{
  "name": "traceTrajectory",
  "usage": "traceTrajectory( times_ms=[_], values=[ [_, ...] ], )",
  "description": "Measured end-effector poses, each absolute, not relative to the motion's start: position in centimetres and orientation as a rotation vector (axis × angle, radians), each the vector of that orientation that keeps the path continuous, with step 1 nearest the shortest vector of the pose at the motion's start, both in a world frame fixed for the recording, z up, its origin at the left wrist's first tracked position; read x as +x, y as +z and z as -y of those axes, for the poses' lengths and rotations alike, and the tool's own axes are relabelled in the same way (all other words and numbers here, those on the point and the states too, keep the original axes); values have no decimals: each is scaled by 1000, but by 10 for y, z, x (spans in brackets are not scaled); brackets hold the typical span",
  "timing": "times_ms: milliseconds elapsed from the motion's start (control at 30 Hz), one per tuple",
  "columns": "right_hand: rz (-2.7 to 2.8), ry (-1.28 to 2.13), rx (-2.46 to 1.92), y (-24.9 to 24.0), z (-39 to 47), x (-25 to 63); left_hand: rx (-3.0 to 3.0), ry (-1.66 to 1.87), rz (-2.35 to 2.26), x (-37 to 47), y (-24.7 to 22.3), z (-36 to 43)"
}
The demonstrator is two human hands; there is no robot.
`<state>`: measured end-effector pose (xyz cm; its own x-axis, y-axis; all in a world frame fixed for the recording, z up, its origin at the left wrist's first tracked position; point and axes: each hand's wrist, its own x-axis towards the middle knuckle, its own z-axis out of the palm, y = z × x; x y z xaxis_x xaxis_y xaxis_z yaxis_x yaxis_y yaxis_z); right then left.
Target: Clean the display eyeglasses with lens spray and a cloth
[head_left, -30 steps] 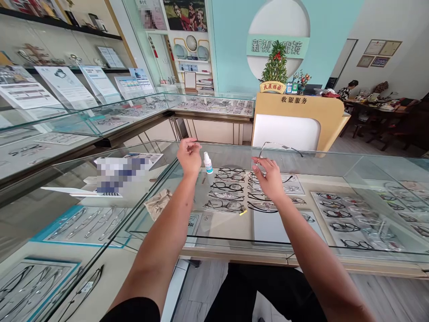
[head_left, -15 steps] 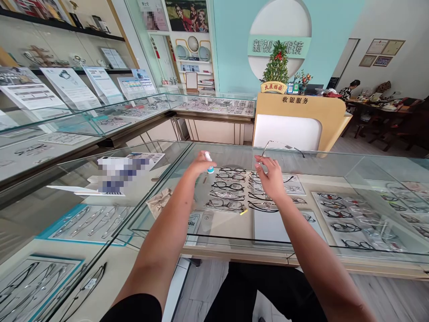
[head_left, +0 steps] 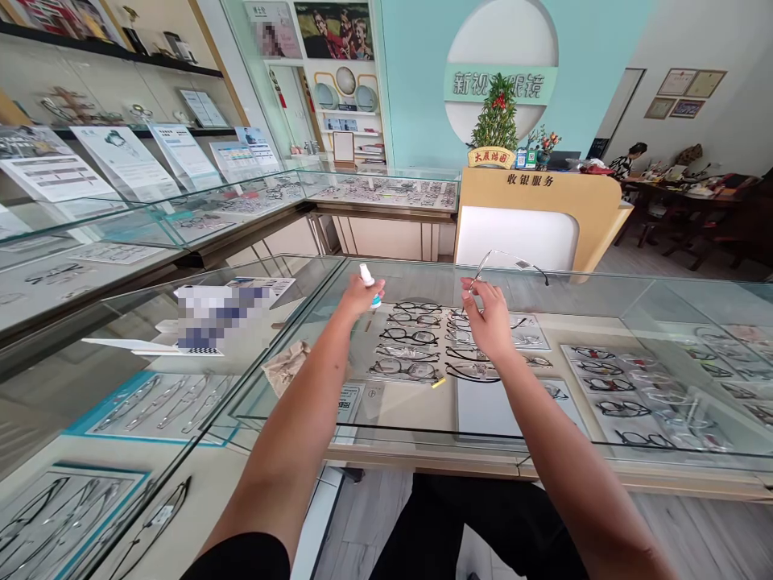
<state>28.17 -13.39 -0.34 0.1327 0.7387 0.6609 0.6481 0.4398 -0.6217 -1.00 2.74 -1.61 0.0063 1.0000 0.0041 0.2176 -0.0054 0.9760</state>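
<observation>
Over the glass counter [head_left: 411,439], my left hand [head_left: 361,296] is wrapped round a small white bottle [head_left: 365,275] with a blue band near its lower end. The bottle stands nearly upright, its white top tilted a little left. My right hand [head_left: 488,316] pinches a thin-framed pair of glasses [head_left: 479,270], whose temple reaches out to the right above the counter. Beneath the glass, between and below my hands, lie rows of dark-framed glasses [head_left: 411,336]. A crumpled brown cloth or paper [head_left: 286,367] is beside my left forearm.
Trays of glasses [head_left: 609,387] lie in the case at the right, and others [head_left: 163,403] at the lower left. White leaflets [head_left: 211,314] rest on the left. Beyond stands a wooden reception desk [head_left: 543,192]. A person [head_left: 631,161] sits at the far right.
My left hand has shifted slightly left with the bottle, and more of the bottle's white top shows above the fingers. My right hand still holds the glasses in nearly the same place.
</observation>
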Motion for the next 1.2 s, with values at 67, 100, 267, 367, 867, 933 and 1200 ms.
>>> traceTrajectory(
  times_ms=[67,100,267,367,867,933,1200],
  values=[
    [1575,112,-1242,-2,135,280,1367,1112,-1248,-2,-8,-20],
    [1577,122,-1236,-2,136,279,1370,1105,-1178,2,-4,-15],
    [1581,186,-1186,0,138,276,1362,1002,-677,29,8,14],
    [1580,214,-1158,1,138,276,1260,898,-476,45,13,31],
    [1496,509,-1095,1,139,275,1062,835,-328,62,18,49],
    [1495,542,-1078,2,140,275,1027,816,-335,62,20,51],
    [1542,647,-1024,3,141,273,960,714,-349,59,29,55]
  ],
)
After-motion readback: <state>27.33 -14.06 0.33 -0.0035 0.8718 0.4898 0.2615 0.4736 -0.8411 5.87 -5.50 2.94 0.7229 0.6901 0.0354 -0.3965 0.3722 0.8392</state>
